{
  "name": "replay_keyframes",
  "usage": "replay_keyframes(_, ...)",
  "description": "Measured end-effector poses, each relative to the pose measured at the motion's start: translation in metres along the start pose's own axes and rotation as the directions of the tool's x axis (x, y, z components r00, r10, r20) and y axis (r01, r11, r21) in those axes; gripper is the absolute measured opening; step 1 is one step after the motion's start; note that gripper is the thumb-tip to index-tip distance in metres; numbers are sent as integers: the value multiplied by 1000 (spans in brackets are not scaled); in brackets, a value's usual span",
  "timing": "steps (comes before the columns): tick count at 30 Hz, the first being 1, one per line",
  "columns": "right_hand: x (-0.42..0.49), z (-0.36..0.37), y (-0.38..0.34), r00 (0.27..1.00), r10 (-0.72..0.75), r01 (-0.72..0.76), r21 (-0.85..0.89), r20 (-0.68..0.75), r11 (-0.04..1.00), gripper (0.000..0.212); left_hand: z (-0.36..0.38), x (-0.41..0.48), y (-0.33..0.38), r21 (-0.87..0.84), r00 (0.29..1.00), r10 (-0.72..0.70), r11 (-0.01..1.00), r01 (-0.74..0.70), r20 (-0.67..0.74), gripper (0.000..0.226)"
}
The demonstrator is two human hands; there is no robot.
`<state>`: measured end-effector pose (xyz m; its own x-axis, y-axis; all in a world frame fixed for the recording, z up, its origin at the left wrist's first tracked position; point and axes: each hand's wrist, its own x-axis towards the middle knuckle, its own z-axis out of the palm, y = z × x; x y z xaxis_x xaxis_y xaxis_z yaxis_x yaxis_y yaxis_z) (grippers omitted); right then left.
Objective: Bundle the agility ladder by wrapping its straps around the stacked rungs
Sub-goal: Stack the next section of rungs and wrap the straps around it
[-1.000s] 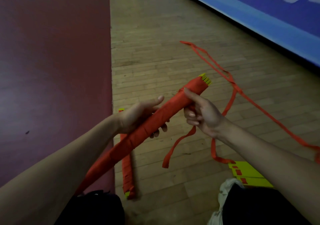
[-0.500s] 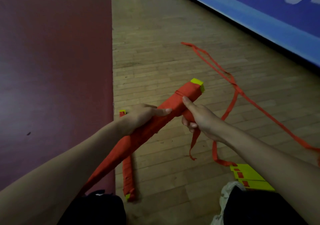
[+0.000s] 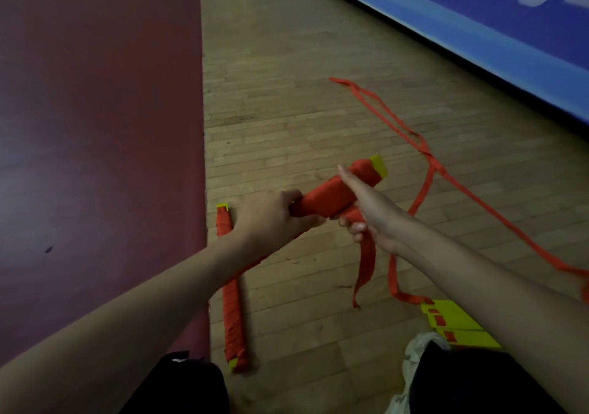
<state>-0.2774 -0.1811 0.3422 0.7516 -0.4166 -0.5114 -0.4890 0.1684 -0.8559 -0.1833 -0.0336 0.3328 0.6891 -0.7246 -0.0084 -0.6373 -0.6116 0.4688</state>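
Left hand (image 3: 271, 219) fingers clamped round wrapped bundle (image 3: 328, 195); right hand (image 3: 374, 214) fingers curled under it, strap tail (image 3: 365, 267) hanging below.

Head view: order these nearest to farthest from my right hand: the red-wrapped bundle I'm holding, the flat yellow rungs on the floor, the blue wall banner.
1. The red-wrapped bundle: held in the right hand.
2. The flat yellow rungs: floor, lower right.
3. The blue wall banner: far off, upper right.

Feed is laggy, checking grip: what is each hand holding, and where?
Both grip the wrapped ladder bundle: left hand around its middle, right hand nearer the yellow-tipped end, where the strap tail hangs.
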Motion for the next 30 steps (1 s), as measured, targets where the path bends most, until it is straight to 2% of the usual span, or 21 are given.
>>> replay_keyframes(3, 1, 2, 5, 996, 50, -48, 34, -69, 998, 66, 3, -3, 8, 278, 982, 189, 945, -174, -28, 43)
replay_keyframes(5, 1, 0, 6, 994, 81, -76, 75, -66, 994, 57, 4, -4, 12, 353, 969, 244, 910, -218, -30, 44)
replay_keyframes(7, 0, -1, 5, 995, 95, -91, 116, -32, 989, 50, 6, -4, 13, 364, 971, 238, 907, -211, -31, 44)
replay_keyframes(10, -3, 0, 6, 999, 36, -36, 152, 1, 988, 43, 4, -3, 7, 201, 985, 169, 966, -163, -15, 45)
replay_keyframes(11, -3, 1, 7, 1000, 10, -12, 153, 11, 988, 42, 2, -3, 2, 60, 993, 112, 992, -114, 49, 46)
replay_keyframes(12, -4, 3, 8, 1000, -11, 8, 148, 21, 989, 42, 1, -2, -2, -135, 984, 38, 991, -14, 174, 48)
replay_keyframes(13, -4, 4, 9, 999, -28, 24, 140, 32, 990, 43, -1, -2, -6, -332, 937, -14, 933, 138, 350, 53)
replay_keyframes(14, -5, 5, 9, 998, -43, 37, 134, 44, 990, 43, -4, -2, -9, -459, 851, -23, 834, 306, 525, 61)
replay_keyframes(15, -6, 5, 9, 997, -57, 48, 134, 61, 990, 43, -5, -3, -13, -518, 758, 3, 731, 444, 653, 70)
replay_keyframes(16, -6, 5, 8, 994, -70, 59, 137, 80, 989, 42, -7, -4, -17, -555, 698, 40, 640, 531, 715, 75)
replay_keyframes(18, -8, 4, 5, 988, -97, 79, 140, 123, 987, 41, -11, -3, -24, -609, 690, 77, 546, 576, 720, 74)
replay_keyframes(21, -9, 2, -1, 975, -101, 80, 112, 196, 991, 43, -15, -2, -28, -662, 722, 90, 486, 570, 686, 65)
replay_keyframes(24, -7, -3, -6, 967, -65, 52, 56, 248, 997, 53, -15, 1, -29, -649, 735, 36, 500, 573, 677, 63)
replay_keyframes(28, -3, -11, -4, 972, -67, 96, -120, 226, 988, 81, -15, 6, -39, -606, 752, -34, 568, 556, 658, 62)
replay_keyframes(30, -2, -14, -1, 971, -67, 108, -172, 228, 979, 80, -16, 6, -41, -586, 749, -53, 587, 558, 660, 63)
